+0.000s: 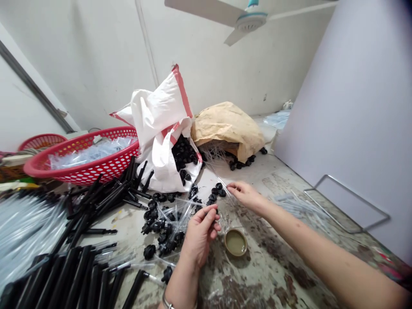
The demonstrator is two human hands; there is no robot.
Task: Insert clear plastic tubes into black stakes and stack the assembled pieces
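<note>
My left hand (200,234) is closed in a pinch, thumb against the fingers. A dark bit shows by its fingertips, but I cannot make out what it holds. Farther forward and to the right, my right hand (246,196) pinches a thin clear plastic tube (222,182). Several small black knob-like caps (216,192) lie between the hands. More black caps (160,225), mixed with clear tubes (185,211), are heaped left of my left hand. A small round dish (235,243) with greenish liquid stands just right of that hand.
A white sack (161,150) spills black caps, beside a brown paper bag (230,124) of clear tubes. Black tubes (74,274) and a red basket (96,165) of clear plastic fill the left. A metal wire frame (350,201) is by the right panel (341,116). A fan (251,21) hangs above.
</note>
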